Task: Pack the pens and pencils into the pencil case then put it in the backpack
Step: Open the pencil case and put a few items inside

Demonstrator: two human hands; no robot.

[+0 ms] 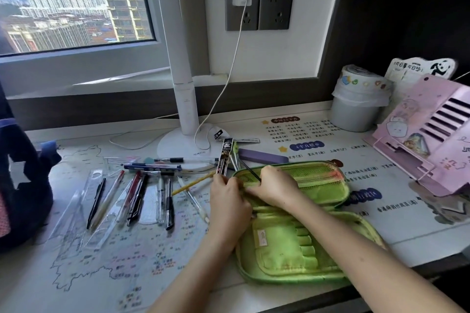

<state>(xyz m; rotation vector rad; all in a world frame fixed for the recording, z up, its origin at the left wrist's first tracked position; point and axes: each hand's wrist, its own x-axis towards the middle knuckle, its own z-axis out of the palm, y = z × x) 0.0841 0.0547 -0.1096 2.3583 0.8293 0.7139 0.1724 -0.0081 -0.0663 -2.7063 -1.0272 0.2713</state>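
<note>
At the far left the dark backpack (24,185) stands on the desk (412,234), well apart from the case, and nothing of the task is going into it yet; just beside it lie clear rulers (76,213), and over and next to them a loose row of pens (138,198), black, pale, red and clear, none of them packed; above that row a blue pen (152,167) and a black-grip pen (187,160) lie crosswise near the lamp base (175,147); so most of the writing things are out in the open.

Further right the yellow pencil (193,183) slants up to the left hand (229,201), whose fingers are curled round its end at the case's left edge; the right hand (274,188), touching the left, is clenched on a thin dark pencil (252,173) that sticks up out of its fingers over the middle fold.

The green pencil case (279,249) lies wide open on the desk under both hands; its loops and mesh pocket look unfilled, though the hands hide part of the fold; behind it rests a purple box (263,157).

By my judgement the packing has barely begun: two pencils are being dealt with; the whole row, the zipping shut and the trip to the backpack are left to do.
</note>
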